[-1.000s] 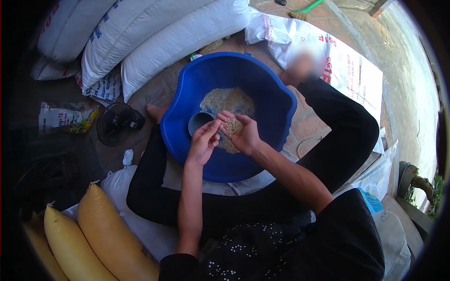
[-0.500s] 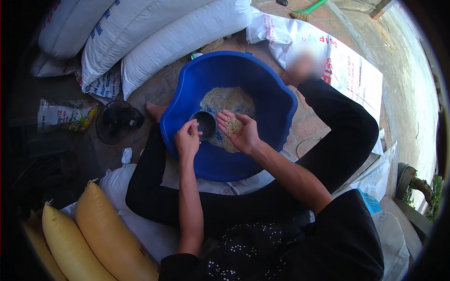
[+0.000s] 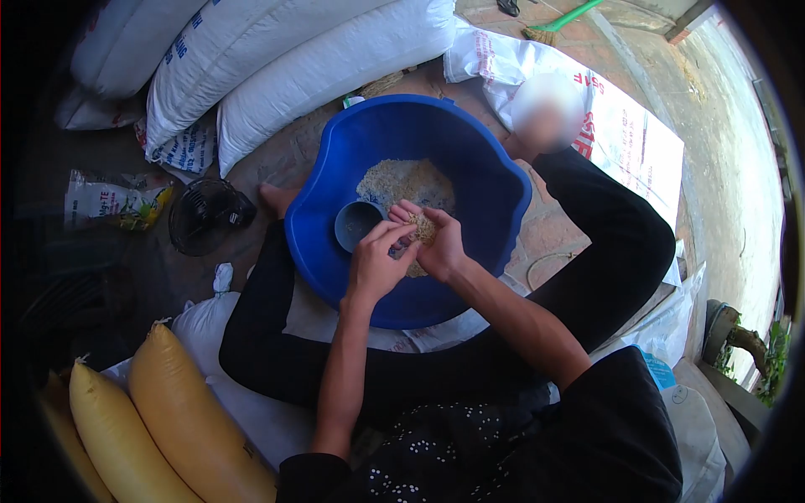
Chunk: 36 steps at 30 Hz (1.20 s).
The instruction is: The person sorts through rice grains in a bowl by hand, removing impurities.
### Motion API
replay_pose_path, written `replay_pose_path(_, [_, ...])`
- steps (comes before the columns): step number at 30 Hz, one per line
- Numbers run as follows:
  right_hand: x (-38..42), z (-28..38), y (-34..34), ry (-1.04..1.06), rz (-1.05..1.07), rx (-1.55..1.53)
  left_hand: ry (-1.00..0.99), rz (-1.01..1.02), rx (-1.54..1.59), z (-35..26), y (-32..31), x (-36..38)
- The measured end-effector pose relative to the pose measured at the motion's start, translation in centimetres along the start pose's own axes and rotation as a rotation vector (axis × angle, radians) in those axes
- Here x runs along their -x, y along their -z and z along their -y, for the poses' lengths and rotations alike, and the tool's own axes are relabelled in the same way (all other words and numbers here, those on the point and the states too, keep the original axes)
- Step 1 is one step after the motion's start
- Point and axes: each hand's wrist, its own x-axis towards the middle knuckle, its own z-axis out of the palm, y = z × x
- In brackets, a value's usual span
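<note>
A loose pile of pale grain (image 3: 423, 227) lies in the cupped palm of my right hand (image 3: 442, 249), which is turned upward over the blue tub. My left hand (image 3: 379, 261) reaches across to that palm with thumb and fingers drawn together at the edge of the pile; whatever sits between its fingertips is too small to make out. Just left of both hands, a grey round bowl (image 3: 356, 228) rests inside the large blue tub (image 3: 402, 312). More grain (image 3: 394, 178) covers part of the tub's bottom, and my hands hide some of it.
My legs in black trousers surround the tub. Full white sacks (image 3: 335, 75) lie at upper left, with yellow sacks (image 3: 189, 394) at lower left. A black fan-like object (image 3: 210, 215) and a printed packet (image 3: 115, 201) are on the left. A green-handled broom (image 3: 563, 21) lies behind.
My left hand has moved right, from beside the bowl to the grain in my right palm. My right hand stays nearly in place, still holding the grain.
</note>
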Motion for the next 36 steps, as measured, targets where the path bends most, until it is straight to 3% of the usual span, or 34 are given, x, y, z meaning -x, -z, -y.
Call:
replay_pose_path(13, [-0.1, -0.2, 0.2, 0.029, 0.025, -0.035, -0.078, -0.030, -0.058, 0.5, -1.0, 0.1])
replay_pose_path(22, [-0.4, -0.2, 0.5, 0.018, 0.027, -0.085, 0.018, -0.013, 0.029, 0.4, -1.0, 0.1])
replay_pose_path(25, [-0.5, -0.2, 0.4, 0.011, 0.032, -0.114, 0.105, -0.012, 0.146, 1.0, -1.0, 0.1])
replay_pose_path(31, [-0.4, -0.2, 0.3, 0.018, 0.048, -0.099, 0.546, 0.068, 0.813, 2.1, -0.9, 0.3])
replay_pose_path(36, [-0.3, -0.1, 0.4, 0.013, 0.058, -0.111, 0.621, 0.115, 1.177, 2.8, -0.5, 0.5])
